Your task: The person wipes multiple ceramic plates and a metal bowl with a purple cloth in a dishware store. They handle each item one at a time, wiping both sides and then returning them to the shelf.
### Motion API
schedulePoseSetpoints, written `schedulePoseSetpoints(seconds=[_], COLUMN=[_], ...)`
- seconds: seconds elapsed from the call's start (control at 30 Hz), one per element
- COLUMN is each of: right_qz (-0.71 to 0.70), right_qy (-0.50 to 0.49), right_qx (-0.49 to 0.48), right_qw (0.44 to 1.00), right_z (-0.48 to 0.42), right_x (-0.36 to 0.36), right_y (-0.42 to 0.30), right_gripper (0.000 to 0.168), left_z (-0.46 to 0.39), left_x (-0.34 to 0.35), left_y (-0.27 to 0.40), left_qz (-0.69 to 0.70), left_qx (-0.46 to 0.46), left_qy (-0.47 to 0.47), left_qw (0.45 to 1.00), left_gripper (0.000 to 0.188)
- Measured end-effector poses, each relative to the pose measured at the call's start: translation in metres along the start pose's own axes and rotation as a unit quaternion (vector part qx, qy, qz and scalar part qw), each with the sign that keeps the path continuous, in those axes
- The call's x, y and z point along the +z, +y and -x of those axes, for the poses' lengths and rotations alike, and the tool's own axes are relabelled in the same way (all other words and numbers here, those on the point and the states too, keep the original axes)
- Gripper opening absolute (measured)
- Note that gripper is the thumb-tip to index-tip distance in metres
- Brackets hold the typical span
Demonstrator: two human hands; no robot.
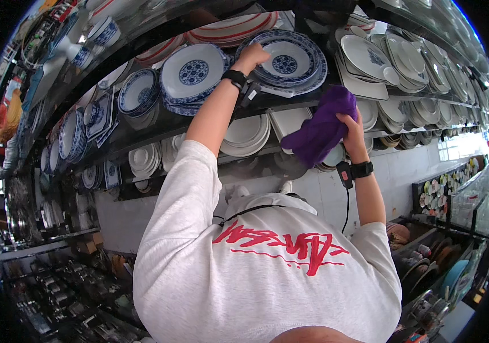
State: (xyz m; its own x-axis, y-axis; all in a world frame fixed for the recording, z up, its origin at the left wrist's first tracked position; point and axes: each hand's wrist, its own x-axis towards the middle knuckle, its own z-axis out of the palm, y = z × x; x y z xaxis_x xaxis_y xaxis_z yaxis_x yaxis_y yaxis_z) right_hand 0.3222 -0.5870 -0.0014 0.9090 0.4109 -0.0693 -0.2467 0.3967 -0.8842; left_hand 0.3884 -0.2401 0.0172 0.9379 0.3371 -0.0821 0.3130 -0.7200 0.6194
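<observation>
My left hand (251, 59) is at the left rim of a blue-and-white patterned bowl (298, 52), its fingers bent. Whether they grip the rim cannot be made out. The bowl rests on stacked plates with blue patterned rims (319, 77) on a dark shelf. A bunched purple cloth (321, 128) hangs from my right hand (351, 126), in front of the shelf edge and right of that stack. Left of my left wrist stands another stack, topped by a squarish blue-and-white dish (193, 70).
White oval plates (366, 55) crowd the shelf to the right. Red-rimmed dishes (231, 30) lie behind the blue stacks. White plates (244, 133) fill the lower shelf. Blue-and-white bowls (137, 92) stand further left. More racks of ware stand behind on both sides.
</observation>
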Motion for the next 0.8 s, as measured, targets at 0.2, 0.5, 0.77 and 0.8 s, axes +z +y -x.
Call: schedulePoseSetpoints(seconds=[0.2, 0.5, 0.77, 0.8], right_qz=[0.000, -0.009, -0.006, -0.006], right_qy=[0.010, 0.009, 0.004, 0.000], right_qx=[0.001, 0.001, 0.013, 0.013], right_qw=[1.000, 1.000, 1.000, 1.000], right_z=[0.009, 0.007, 0.009, 0.008], right_x=[-0.053, -0.070, -0.083, -0.085], right_y=[-0.017, -0.029, -0.034, -0.033], right_gripper=[0.043, 0.042, 0.043, 0.043], left_z=[-0.038, -0.069, -0.063, -0.046], left_x=[0.020, 0.034, 0.010, 0.006], left_y=[-0.003, -0.023, -0.043, -0.017], left_qz=[-0.042, -0.145, 0.149, 0.235], left_qx=[-0.049, -0.079, -0.065, -0.146], left_qy=[-0.071, -0.027, -0.105, -0.080], left_qw=[0.995, 0.986, 0.981, 0.958], left_gripper=[0.055, 0.016, 0.023, 0.022])
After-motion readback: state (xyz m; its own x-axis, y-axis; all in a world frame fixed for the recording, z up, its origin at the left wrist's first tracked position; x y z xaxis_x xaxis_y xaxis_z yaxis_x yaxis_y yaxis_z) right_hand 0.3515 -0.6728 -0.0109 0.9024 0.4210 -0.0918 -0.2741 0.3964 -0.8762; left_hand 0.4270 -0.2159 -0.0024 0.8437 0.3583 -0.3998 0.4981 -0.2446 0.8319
